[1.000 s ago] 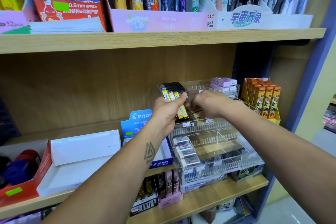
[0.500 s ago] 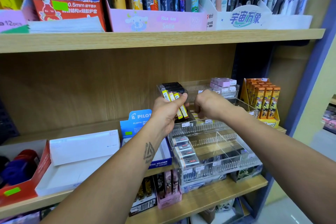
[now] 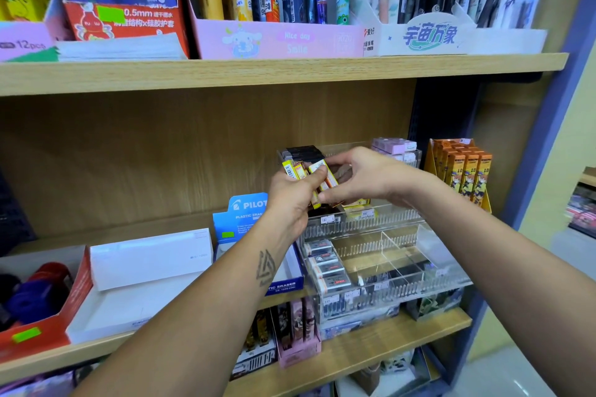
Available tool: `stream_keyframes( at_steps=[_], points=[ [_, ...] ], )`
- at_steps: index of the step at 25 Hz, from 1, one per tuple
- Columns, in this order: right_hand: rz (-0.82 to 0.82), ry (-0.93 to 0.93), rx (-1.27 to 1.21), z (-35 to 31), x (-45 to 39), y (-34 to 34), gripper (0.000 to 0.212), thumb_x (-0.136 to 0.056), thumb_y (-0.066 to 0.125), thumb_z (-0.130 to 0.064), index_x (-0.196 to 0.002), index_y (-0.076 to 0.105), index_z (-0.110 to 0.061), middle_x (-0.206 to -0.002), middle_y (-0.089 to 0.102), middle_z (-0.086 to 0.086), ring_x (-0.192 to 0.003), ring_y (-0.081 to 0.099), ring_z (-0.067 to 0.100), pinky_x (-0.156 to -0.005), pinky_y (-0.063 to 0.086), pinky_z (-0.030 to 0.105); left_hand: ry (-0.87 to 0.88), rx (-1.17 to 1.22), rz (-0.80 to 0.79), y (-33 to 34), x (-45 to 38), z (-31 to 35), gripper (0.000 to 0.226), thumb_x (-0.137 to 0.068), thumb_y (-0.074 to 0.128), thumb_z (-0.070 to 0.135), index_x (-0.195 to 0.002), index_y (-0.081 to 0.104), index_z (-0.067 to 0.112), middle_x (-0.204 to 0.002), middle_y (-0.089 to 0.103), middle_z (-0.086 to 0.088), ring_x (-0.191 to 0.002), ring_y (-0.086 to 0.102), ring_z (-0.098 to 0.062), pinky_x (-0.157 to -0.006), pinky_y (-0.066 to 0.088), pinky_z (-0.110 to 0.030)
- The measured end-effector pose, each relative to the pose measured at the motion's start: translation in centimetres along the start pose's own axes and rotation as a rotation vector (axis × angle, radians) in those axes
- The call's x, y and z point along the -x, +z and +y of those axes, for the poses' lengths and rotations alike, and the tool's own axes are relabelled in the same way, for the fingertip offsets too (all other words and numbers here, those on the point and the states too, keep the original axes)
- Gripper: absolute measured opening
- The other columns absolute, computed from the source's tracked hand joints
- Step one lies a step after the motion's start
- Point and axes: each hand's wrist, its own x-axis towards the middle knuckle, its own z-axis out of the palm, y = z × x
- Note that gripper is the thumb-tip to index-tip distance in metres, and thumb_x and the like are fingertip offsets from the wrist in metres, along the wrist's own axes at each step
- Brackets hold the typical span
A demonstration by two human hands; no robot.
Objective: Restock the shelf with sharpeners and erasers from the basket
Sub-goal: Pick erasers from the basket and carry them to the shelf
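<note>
The left hand [image 3: 295, 193] grips a fan of small yellow-and-white boxed erasers [image 3: 309, 176], long axes tilted from 11 toward 5 o'clock, held over the back row of the clear acrylic organizer [image 3: 400, 255]. The right hand [image 3: 361, 176], at 3 o'clock of them, pinches the rightmost glossy box. White sleeved erasers [image 3: 325, 264] lie at 6 o'clock, a blue Pilot box [image 3: 245, 213] at 8 o'clock.
</note>
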Motion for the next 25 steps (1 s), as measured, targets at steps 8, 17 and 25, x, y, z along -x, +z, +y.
stream_keyframes(
  at_steps=[8,17,25],
  points=[
    [0.171,0.067,0.652,0.7,-1.0,-2.4,0.043,-0.078,0.073,0.001,-0.117,0.069,-0.017,-0.108,0.072,0.005,-0.095,0.067,0.02,-0.084,0.058,0.034,-0.036,0.021,-0.028,0.0,-0.1,0.0,0.009,-0.093,0.068,0.011,-0.09,0.063,0.004,-0.076,0.067,-0.014,-0.08,0.069,-0.025,-0.081,0.06,-0.053],
    [-0.242,0.112,0.702,0.9,-1.3,-2.9,0.027,-0.081,0.076,-0.001,-0.102,0.079,-0.019,-0.099,0.075,-0.006,-0.092,0.069,0.01,-0.083,0.057,0.023,-0.024,-0.042,-0.018,0.0,-0.4,-0.1,0.012,-0.093,0.068,0.012,-0.095,0.062,0.002,-0.076,0.065,-0.017,-0.087,0.069,-0.029,-0.083,0.058,-0.056],
    [-0.298,0.178,0.731,0.3,-0.9,-1.4,0.047,-0.085,0.045,0.012,-0.097,0.08,-0.017,-0.103,0.07,-0.004,-0.094,0.065,0.018,-0.074,0.055,0.026,-0.031,-0.066,-0.014,0.2,-0.1,0.1,0.009,-0.093,0.067,0.01,-0.092,0.061,0.004,-0.078,0.064,-0.016,-0.087,0.069,-0.03,-0.085,0.057,-0.056]
  ],
)
